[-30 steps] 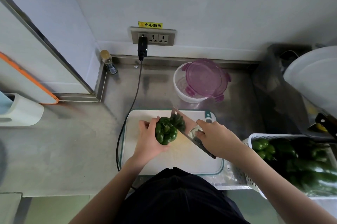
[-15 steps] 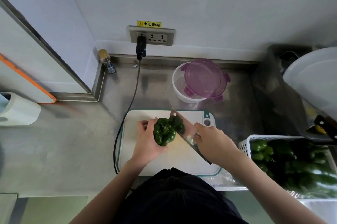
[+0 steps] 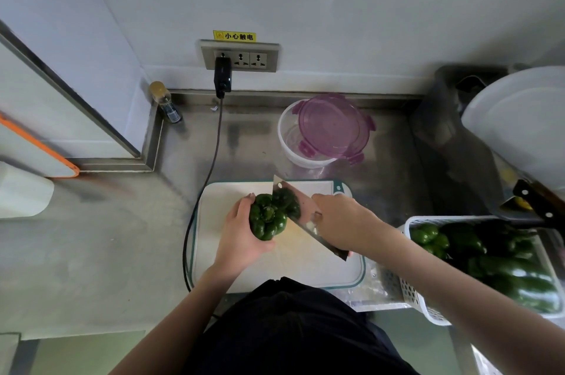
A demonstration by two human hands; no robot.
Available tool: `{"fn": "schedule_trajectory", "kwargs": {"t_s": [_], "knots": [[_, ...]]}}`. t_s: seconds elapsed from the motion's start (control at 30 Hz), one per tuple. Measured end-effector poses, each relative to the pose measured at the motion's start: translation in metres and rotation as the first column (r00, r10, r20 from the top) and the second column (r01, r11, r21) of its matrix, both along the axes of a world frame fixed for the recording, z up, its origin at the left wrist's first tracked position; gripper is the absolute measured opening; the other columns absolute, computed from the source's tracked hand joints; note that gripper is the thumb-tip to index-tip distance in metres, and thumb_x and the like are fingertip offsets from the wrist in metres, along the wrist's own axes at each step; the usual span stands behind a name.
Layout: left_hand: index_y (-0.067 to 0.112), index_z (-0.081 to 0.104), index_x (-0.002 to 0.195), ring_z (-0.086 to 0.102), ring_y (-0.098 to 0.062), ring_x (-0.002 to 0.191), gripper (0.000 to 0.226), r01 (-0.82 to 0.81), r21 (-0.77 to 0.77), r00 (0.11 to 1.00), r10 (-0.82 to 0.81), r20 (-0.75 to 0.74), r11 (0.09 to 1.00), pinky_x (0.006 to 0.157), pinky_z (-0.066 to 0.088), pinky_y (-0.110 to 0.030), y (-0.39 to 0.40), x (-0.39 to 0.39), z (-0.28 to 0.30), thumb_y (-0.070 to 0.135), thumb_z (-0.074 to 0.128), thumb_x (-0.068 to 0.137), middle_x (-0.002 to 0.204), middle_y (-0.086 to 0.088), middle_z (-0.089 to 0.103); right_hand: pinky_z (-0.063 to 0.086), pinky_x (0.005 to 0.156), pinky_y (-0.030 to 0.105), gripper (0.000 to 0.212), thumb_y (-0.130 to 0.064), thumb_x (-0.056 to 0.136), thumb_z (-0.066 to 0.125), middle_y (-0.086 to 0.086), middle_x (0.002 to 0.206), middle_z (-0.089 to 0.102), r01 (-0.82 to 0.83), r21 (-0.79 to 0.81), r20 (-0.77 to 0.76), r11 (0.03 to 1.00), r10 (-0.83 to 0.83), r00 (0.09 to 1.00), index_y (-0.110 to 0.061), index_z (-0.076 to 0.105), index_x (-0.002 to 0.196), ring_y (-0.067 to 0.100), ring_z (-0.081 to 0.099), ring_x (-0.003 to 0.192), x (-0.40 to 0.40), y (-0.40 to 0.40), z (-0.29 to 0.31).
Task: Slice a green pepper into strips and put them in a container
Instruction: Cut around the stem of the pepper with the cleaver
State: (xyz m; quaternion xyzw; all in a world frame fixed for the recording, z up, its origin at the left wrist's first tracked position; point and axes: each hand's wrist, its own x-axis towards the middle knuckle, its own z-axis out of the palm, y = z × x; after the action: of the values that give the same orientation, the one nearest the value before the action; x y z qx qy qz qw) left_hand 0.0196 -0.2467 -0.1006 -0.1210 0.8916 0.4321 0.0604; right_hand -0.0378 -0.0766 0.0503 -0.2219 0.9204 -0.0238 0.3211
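Note:
A whole green pepper (image 3: 267, 220) lies stem-end up on the white cutting board (image 3: 220, 200). My left hand (image 3: 241, 237) grips it from the left and below. My right hand (image 3: 342, 223) holds a cleaver (image 3: 301, 215), whose broad blade rests against the pepper's right side and mirrors it. Behind the board stands a clear round container (image 3: 295, 142) with its purple lid (image 3: 333, 125) laid askew over the rim.
A white basket (image 3: 409, 292) full of green peppers sits at the right. A black cable (image 3: 214, 160) runs from the wall socket down the board's left edge. A small bottle (image 3: 166, 102) stands in the corner. A second knife (image 3: 538, 203) lies at the far right.
The pepper and my left hand have shifted slightly left on the board. The cleaver blade has followed and stays against the pepper's right side.

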Motion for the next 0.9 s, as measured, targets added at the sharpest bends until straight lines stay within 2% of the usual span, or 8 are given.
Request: {"fn": "schedule_trajectory", "kwargs": {"t_s": [0.17, 0.23, 0.3, 0.4, 0.47, 0.53, 0.7, 0.9], "knots": [[0.009, 0.04, 0.135, 0.052, -0.027, 0.115, 0.097, -0.005, 0.011, 1.0, 0.005, -0.004, 1.0, 0.096, 0.043, -0.035, -0.002, 0.0, -0.003, 0.02, 0.086, 0.051, 0.128, -0.007, 0.051, 0.047, 0.087, 0.036, 0.034, -0.009, 0.102, 0.026, 0.02, 0.12, 0.049, -0.228, 0.088, 0.023, 0.97, 0.227, 0.974, -0.002, 0.048, 0.127, 0.032, 0.056, 0.104, -0.007, -0.004, 0.013], [0.008, 0.041, 0.135, 0.053, -0.027, 0.114, 0.096, -0.002, 0.009, 1.0, 0.002, -0.011, 1.0, 0.095, 0.043, -0.034, -0.002, 0.0, -0.003, 0.02, 0.086, 0.051, 0.126, -0.008, 0.052, 0.048, 0.089, 0.034, 0.034, -0.009, 0.102, 0.026, 0.02, 0.113, 0.05, -0.24, 0.088, 0.011, 0.967, 0.24, 0.971, -0.002, 0.048, 0.127, 0.031, 0.056, 0.106, -0.01, -0.004, 0.011], [0.007, 0.041, 0.134, 0.053, -0.026, 0.113, 0.096, 0.0, 0.007, 1.0, 0.0, -0.014, 1.0, 0.094, 0.043, -0.032, -0.001, 0.0, -0.004, 0.021, 0.087, 0.051, 0.125, -0.007, 0.052, 0.044, 0.074, 0.024, 0.033, -0.011, 0.102, 0.026, 0.015, 0.086, 0.043, -0.142, 0.064, 0.047, 0.988, 0.139, 0.989, -0.003, 0.045, 0.128, 0.029, 0.057, 0.101, -0.011, -0.006, 0.007], [0.01, 0.04, 0.134, 0.051, -0.025, 0.115, 0.098, 0.002, 0.014, 1.0, -0.002, -0.003, 1.0, 0.095, 0.045, -0.035, -0.002, -0.001, -0.006, 0.024, 0.088, 0.05, 0.125, -0.004, 0.052, 0.032, 0.056, 0.018, 0.03, -0.017, 0.099, 0.037, 0.001, 0.068, 0.033, -0.016, 0.043, 0.098, 0.999, 0.011, 0.995, -0.004, 0.048, 0.124, 0.015, 0.047, 0.068, -0.021, -0.004, 0.001], [0.011, 0.04, 0.134, 0.052, -0.024, 0.114, 0.098, -0.001, 0.02, 1.0, 0.001, 0.002, 1.0, 0.095, 0.045, -0.035, -0.002, -0.001, -0.006, 0.025, 0.088, 0.049, 0.124, -0.003, 0.052, 0.039, 0.06, 0.023, 0.028, -0.019, 0.097, 0.043, 0.003, 0.075, 0.046, 0.013, 0.019, 0.11, 1.0, -0.015, 0.994, -0.006, 0.052, 0.12, 0.01, 0.046, 0.065, -0.021, -0.001, 0.001], [0.01, 0.042, 0.132, 0.053, -0.025, 0.112, 0.095, -0.007, 0.018, 1.0, 0.007, -0.004, 1.0, 0.093, 0.045, -0.033, -0.001, -0.001, -0.006, 0.024, 0.088, 0.049, 0.121, -0.004, 0.053, 0.044, 0.071, 0.027, 0.029, -0.013, 0.098, 0.039, 0.007, 0.1, 0.055, 0.049, 0.005, 0.123, 0.999, -0.049, 0.991, -0.002, 0.053, 0.12, 0.018, 0.057, 0.087, -0.013, -0.003, -0.001], [0.009, 0.046, 0.126, 0.055, -0.023, 0.105, 0.09, -0.025, 0.02, 0.999, 0.026, -0.022, 0.999, 0.087, 0.048, -0.034, -0.001, -0.002, -0.007, 0.023, 0.087, 0.046, 0.114, -0.002, 0.054, 0.044, 0.084, 0.031, 0.031, -0.009, 0.099, 0.032, 0.016, 0.118, 0.052, 0.053, -0.013, 0.167, 0.999, -0.05, 0.985, 0.0, 0.052, 0.121, 0.027, 0.056, 0.104, -0.015, -0.007, -0.007], [0.01, 0.045, 0.126, 0.052, -0.022, 0.108, 0.091, -0.011, 0.028, 1.0, 0.012, -0.019, 1.0, 0.092, 0.047, -0.037, 0.0, -0.004, -0.008, 0.023, 0.088, 0.048, 0.116, -0.001, 0.052, 0.042, 0.075, 0.026, 0.016, -0.016, 0.099, 0.039, 0.009, 0.099, 0.06, -0.009, 0.018, 0.151, 1.0, 0.006, 0.989, -0.007, 0.051, 0.093, 0.027, 0.059, 0.099, -0.019, -0.007, -0.017]]}}
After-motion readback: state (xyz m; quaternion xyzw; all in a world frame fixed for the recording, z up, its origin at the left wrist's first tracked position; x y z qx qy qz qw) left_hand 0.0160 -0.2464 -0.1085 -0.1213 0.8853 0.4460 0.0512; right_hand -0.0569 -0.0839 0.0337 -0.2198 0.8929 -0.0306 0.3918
